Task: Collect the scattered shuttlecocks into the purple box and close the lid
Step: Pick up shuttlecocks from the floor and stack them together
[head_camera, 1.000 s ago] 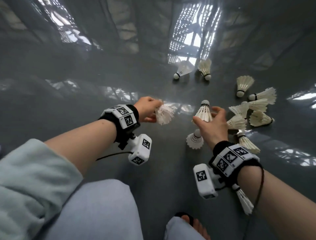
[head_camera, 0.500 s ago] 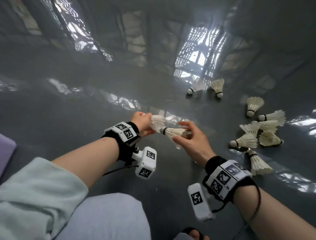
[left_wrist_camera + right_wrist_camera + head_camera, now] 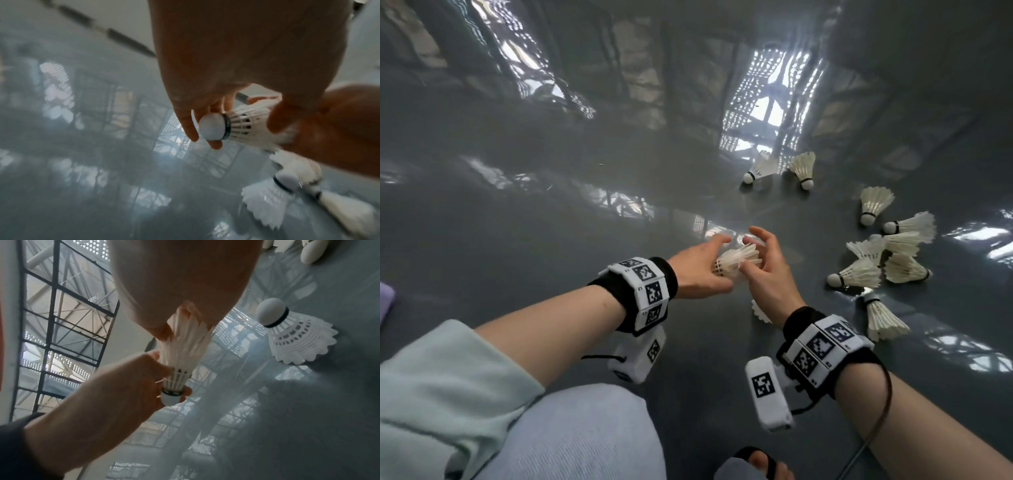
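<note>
Two white feather shuttlecocks (image 3: 736, 259) are nested one inside the other and held between both hands above the grey floor. My left hand (image 3: 714, 262) grips the cork end (image 3: 211, 128), fingers and thumb curled round it. My right hand (image 3: 751, 251) pinches the feather skirt (image 3: 185, 344) from the other side. Several more shuttlecocks lie on the floor to the right (image 3: 859, 274), with two further back (image 3: 760, 168). A white plastic one (image 3: 296, 337) stands on its skirt just under my right wrist. A sliver of the purple box (image 3: 385, 301) shows at the far left edge.
The glossy grey floor (image 3: 551, 205) reflects windows and roof beams. My knee in light trousers (image 3: 571, 438) and a sandalled foot (image 3: 753, 462) are at the bottom. A cable (image 3: 873, 431) hangs from the right wrist camera.
My right hand lifted a shuttlecock off the floor, carried it left to my left hand and pushed it into the one held there. The view shifted left, and the purple box edge came into sight.
</note>
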`<action>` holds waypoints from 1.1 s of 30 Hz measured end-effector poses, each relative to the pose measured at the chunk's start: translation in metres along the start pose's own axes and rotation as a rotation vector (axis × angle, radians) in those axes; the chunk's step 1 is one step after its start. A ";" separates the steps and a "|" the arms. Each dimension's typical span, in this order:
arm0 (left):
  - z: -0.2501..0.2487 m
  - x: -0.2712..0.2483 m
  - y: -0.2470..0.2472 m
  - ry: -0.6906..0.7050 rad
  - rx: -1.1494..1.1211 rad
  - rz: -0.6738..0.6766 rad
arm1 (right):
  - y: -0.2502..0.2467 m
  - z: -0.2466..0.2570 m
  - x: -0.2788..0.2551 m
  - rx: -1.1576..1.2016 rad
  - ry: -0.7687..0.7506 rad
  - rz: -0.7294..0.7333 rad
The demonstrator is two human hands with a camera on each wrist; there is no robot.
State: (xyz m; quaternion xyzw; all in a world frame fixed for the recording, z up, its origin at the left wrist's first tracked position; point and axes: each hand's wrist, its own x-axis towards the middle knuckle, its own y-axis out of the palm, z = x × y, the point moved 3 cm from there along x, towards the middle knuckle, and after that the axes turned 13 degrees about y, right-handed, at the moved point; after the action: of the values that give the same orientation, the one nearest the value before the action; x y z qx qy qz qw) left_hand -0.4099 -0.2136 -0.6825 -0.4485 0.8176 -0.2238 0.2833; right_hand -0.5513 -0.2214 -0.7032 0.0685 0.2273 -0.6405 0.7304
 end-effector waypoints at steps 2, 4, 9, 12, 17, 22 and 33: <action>-0.004 0.000 0.008 0.135 0.204 -0.004 | 0.001 -0.003 0.000 -0.038 0.036 0.066; -0.003 0.003 0.011 0.183 0.321 -0.021 | 0.002 -0.008 0.001 0.061 0.133 0.122; 0.015 0.002 0.018 0.067 0.305 -0.014 | -0.040 -0.021 0.003 -0.100 0.174 -0.305; 0.020 0.001 0.019 0.040 0.254 -0.066 | -0.056 -0.033 -0.009 -0.667 0.244 -0.389; 0.023 0.000 0.024 0.014 0.210 -0.057 | -0.057 -0.046 -0.021 -0.968 0.228 -0.312; 0.021 0.000 0.028 0.024 0.220 -0.018 | -0.086 -0.061 -0.037 -1.042 0.340 -0.580; 0.013 -0.005 0.024 -0.051 0.161 -0.005 | -0.066 -0.042 -0.031 -0.405 0.032 -0.529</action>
State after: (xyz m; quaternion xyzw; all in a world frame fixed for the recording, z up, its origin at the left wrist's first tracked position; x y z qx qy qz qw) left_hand -0.4139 -0.1990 -0.7053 -0.4318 0.7884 -0.2779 0.3388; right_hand -0.6277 -0.1881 -0.7153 -0.1294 0.3714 -0.7485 0.5339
